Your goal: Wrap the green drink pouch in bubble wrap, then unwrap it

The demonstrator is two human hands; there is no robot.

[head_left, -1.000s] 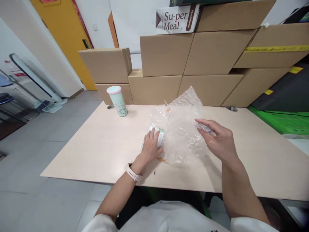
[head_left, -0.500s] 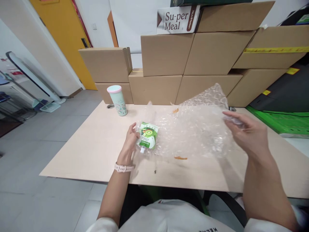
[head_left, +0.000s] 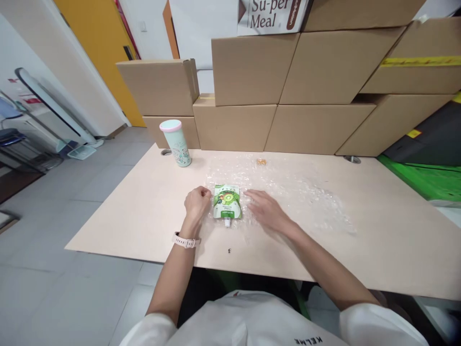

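A green and white spouted pouch [head_left: 226, 202] lies on the left part of a clear bubble wrap sheet [head_left: 288, 182], its white cap toward me. My left hand [head_left: 197, 203] is closed just left of the pouch, its thumb and fingers pinched at the wrap's left edge. To the right of the pouch, my right hand [head_left: 266, 211] rests low over the wrap with fingers stretched out toward the pouch. It holds nothing. The sheet spreads flat across the table to the right.
A mint tumbler with a pink lid [head_left: 176, 143] stands at the table's back left. Stacked cardboard boxes [head_left: 236, 127] line the back edge. A small orange piece [head_left: 261, 162] shows near the wrap's far edge. A small dark mark [head_left: 229, 251] is near the front.
My right hand has let go of the wrap's raised right end and moved left beside the pouch. The sheet now lies flat. The pouch has turned straighter, and my left hand has closed.
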